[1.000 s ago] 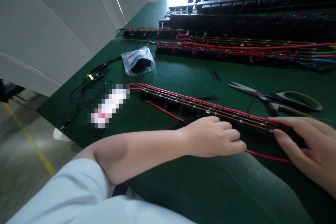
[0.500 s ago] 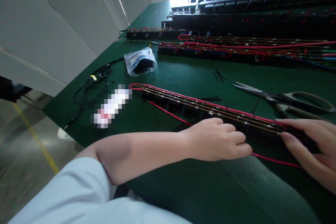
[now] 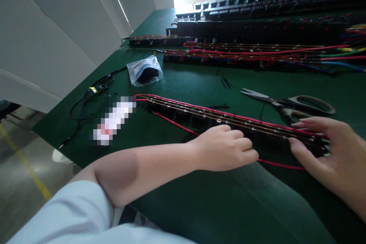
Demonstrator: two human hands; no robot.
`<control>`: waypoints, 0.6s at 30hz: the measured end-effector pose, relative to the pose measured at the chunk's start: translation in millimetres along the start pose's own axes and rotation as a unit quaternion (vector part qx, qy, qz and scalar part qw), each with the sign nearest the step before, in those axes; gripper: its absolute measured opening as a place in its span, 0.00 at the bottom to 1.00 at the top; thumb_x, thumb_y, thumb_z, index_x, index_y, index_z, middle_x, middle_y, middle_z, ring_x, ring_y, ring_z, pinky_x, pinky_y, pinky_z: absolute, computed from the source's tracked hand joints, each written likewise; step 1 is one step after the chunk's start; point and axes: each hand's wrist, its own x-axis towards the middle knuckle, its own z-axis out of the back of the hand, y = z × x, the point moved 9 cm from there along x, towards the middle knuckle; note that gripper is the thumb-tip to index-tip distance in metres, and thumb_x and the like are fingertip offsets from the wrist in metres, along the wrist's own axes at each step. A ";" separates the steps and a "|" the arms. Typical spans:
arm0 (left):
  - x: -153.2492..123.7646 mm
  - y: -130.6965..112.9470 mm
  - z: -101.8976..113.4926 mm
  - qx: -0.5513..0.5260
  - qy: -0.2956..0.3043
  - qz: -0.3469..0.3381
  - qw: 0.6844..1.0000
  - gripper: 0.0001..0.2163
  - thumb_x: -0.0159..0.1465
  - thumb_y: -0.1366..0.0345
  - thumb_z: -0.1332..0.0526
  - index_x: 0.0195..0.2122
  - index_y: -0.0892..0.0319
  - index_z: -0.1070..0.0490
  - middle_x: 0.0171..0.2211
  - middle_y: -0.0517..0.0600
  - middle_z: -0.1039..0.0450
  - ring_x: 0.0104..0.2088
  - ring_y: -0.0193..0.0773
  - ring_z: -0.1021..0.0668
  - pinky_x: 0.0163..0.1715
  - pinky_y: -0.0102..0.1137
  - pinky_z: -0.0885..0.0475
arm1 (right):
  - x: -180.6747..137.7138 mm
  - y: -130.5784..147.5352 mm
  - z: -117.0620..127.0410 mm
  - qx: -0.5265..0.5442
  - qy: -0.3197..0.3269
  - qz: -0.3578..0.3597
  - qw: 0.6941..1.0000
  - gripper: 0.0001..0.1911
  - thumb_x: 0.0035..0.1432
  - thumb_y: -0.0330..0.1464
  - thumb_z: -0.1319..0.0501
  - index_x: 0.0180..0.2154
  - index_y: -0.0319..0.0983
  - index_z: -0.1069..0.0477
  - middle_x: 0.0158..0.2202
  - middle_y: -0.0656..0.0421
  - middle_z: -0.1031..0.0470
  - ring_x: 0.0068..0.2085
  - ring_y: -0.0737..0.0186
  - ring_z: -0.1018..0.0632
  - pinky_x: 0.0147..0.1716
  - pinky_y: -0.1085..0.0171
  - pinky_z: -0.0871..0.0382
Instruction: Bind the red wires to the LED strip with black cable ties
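Note:
A long black socket strip (image 3: 200, 116) with copper bars and red wires lies across the green table (image 3: 200, 198). My left hand (image 3: 225, 148) rests at the strip's near side, fingers curled against it. My right hand (image 3: 328, 152) grips the strip's right end, thumb on the near side and fingers over the top. A loose red wire (image 3: 274, 164) runs on the table between my hands.
Scissors (image 3: 288, 102) lie just behind the strip's right end. A small plastic bag of black parts (image 3: 144, 70) and black cables (image 3: 94, 91) sit at the left. More wired strips (image 3: 257, 53) are stacked along the back. The table's left edge drops to the floor.
Both hands stay on the strip. My right hand has shifted a little left along it, and the view has tilted slightly.

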 end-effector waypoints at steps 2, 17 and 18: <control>0.4 0.4 -1.0 -0.003 0.000 0.007 1.000 0.14 0.74 0.69 0.52 0.41 0.59 0.26 0.36 0.51 0.25 0.39 0.38 0.24 0.33 0.34 0.39 | 1.0 8.1 2.7 0.011 0.025 0.018 0.999 0.26 0.60 0.50 0.45 0.54 0.43 0.36 0.43 0.49 0.21 0.36 0.47 0.20 0.27 0.58 0.33; 1.0 0.7 -1.7 -0.024 0.004 0.014 1.000 0.13 0.74 0.66 0.51 0.38 0.59 0.28 0.35 0.50 0.26 0.37 0.38 0.26 0.33 0.34 0.39 | 1.5 23.2 8.4 0.019 0.027 0.074 0.997 0.19 0.60 0.42 0.43 0.48 0.38 0.29 0.39 0.49 0.22 0.34 0.52 0.23 0.28 0.58 0.33; 1.0 1.0 -1.7 -0.027 0.005 0.016 0.999 0.12 0.74 0.66 0.51 0.38 0.59 0.28 0.35 0.50 0.26 0.37 0.38 0.26 0.34 0.35 0.38 | 1.4 22.8 8.0 0.020 0.026 0.074 0.997 0.19 0.59 0.42 0.43 0.48 0.39 0.29 0.39 0.49 0.22 0.34 0.51 0.22 0.28 0.58 0.32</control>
